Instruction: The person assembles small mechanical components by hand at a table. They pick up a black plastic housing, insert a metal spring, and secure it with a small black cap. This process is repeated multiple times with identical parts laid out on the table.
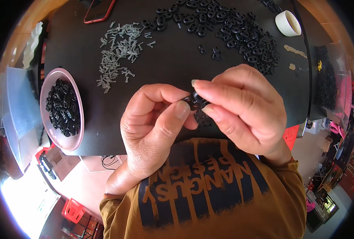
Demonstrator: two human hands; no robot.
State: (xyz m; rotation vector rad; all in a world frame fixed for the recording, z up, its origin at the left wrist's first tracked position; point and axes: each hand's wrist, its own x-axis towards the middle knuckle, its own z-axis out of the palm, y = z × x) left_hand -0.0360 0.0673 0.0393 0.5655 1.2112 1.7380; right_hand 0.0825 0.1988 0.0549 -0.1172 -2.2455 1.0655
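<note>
My left hand pinches a small black plastic cord lock part between thumb and index finger, above the near edge of the table. My right hand comes from the right, its thumb and fingertips closed on another black cord lock piece. The two pieces meet at the fingertips; how far they fit together is hidden. A few more black pieces lie on the table just under my hands. Small metal springs are heaped at the left, beyond my left hand.
Black two-holed cord lock parts spread in a big pile at the far right. A pink-rimmed bowl of black pieces stands at the left edge. At the back are a red-edged phone and a white cup. The dark table lies beneath.
</note>
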